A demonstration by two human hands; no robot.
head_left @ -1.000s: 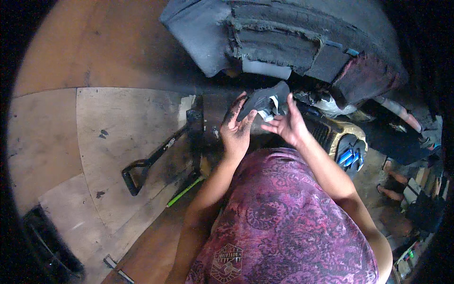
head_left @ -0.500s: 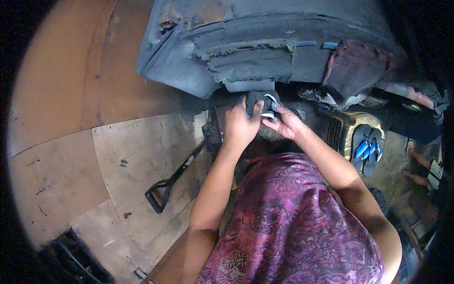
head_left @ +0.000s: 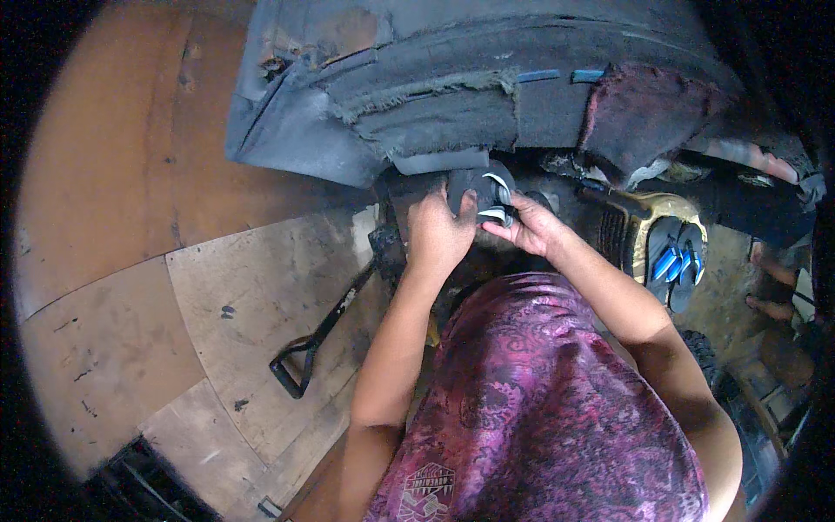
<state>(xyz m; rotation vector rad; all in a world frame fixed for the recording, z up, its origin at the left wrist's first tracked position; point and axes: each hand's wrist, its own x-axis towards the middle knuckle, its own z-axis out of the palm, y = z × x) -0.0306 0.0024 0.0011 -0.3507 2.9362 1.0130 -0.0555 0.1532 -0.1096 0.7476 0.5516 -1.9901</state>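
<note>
A dark flip-flop (head_left: 466,180) with white-edged straps is held in front of me by both hands, at the near edge of a dark, dusty worktop. My left hand (head_left: 442,224) is closed on its left side, thumb on top of the sole. From the right, my right hand (head_left: 532,224) pinches near the straps with its thumb and fingers. The fingers under the sole are hidden. Just beyond the flip-flop lies a grey pad (head_left: 441,162) along the worktop edge.
Frayed dark cloth (head_left: 444,113) and a reddish cloth (head_left: 639,122) cover the worktop (head_left: 304,130). At right, a pair of blue-strapped flip-flops (head_left: 674,261) rests on a gold-coloured seat (head_left: 648,209). A black-handled tool (head_left: 304,348) leans at left. Another person's bare feet (head_left: 770,283) show at far right.
The view has shifted slightly, so the worktop appears a little further left. Both hands keep their hold on the flip-flop, which has barely moved.
</note>
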